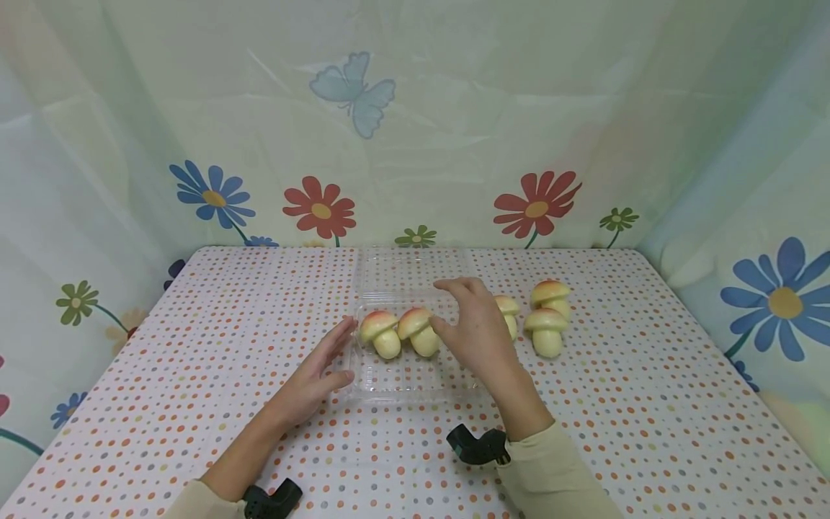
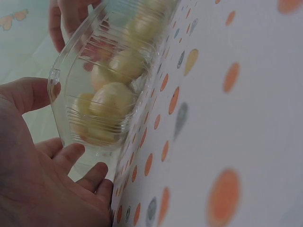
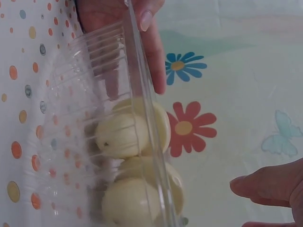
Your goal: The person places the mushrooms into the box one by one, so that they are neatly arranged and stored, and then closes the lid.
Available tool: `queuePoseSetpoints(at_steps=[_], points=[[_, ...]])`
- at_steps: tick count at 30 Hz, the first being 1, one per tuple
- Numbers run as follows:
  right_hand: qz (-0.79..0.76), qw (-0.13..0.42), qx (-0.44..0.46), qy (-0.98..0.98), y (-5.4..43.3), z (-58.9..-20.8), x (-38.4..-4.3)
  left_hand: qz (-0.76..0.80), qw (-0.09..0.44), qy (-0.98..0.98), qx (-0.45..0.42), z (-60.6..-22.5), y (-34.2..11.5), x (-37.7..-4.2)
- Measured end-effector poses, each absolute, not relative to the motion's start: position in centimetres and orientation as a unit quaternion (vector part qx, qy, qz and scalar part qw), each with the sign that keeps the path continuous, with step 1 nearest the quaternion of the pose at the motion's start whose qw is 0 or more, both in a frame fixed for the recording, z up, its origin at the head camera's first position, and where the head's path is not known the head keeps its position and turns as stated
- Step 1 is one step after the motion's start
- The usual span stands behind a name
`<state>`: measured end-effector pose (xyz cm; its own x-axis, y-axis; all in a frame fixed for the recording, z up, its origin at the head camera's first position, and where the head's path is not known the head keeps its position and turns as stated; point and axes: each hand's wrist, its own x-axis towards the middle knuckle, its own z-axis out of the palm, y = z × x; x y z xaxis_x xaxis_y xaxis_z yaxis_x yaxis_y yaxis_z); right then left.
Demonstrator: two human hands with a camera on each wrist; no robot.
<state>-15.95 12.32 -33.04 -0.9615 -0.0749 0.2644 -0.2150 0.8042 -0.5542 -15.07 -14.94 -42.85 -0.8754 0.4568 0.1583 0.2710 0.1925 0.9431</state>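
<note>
A clear plastic clamshell box [image 1: 415, 395] stands on the table with its lid [image 1: 411, 272] folded back. Inside, side by side along the back left, lie two yellow mushroom-shaped pieces [image 1: 385, 337] [image 1: 420, 333] with reddish-orange caps. My left hand [image 1: 308, 386] rests against the left side of the box, its thumb [image 2: 35, 94] at the rim and its fingers loosely extended. Over the right part of the box is my right hand [image 1: 480, 331], thumb and fingers spread apart around nothing, beside the second mushroom piece.
Right of the box are three more mushroom pieces [image 1: 546, 335], one partly hidden behind my right hand. A dotted cloth [image 1: 622, 425] covers the table. A floral curtain [image 1: 441, 137] hangs along the back and sides. Black devices [image 1: 478, 445] are worn at both wrists.
</note>
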Motion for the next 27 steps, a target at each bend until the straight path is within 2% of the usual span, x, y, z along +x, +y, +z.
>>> queuePoseSetpoints(at_steps=[27], points=[[0.323, 0.106, 0.029, -0.94, 13.8, -32.8, -16.4, 0.589, 0.078, 0.768, 0.238, -42.8, -14.8, -15.1]])
